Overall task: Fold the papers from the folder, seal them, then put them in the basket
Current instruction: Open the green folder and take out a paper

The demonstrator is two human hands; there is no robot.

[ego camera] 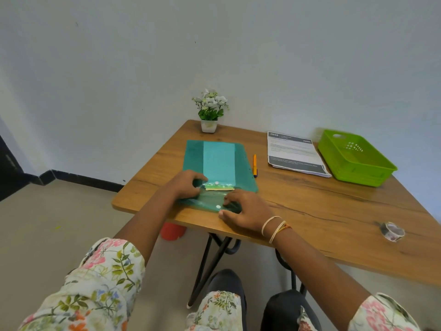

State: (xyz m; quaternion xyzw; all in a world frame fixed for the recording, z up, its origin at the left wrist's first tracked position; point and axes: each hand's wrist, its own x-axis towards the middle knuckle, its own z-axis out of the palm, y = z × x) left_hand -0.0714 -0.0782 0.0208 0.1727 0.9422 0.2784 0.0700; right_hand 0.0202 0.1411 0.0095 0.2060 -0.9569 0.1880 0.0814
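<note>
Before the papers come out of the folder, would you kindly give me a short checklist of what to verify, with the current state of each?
1. Teal plastic folder lies flat on the wooden table: ok.
2. Folder flap unsnapped, both white snap buttons showing apart: ok.
3. Left hand and right hand both on the folder's near end: ok.
4. Papers inside the folder reachable: cannot tell; only a yellowish edge shows at the opening.
5. Clear tape roll on the table for sealing: ok.
6. Green plastic basket upright, nothing visible inside: ok.
</note>
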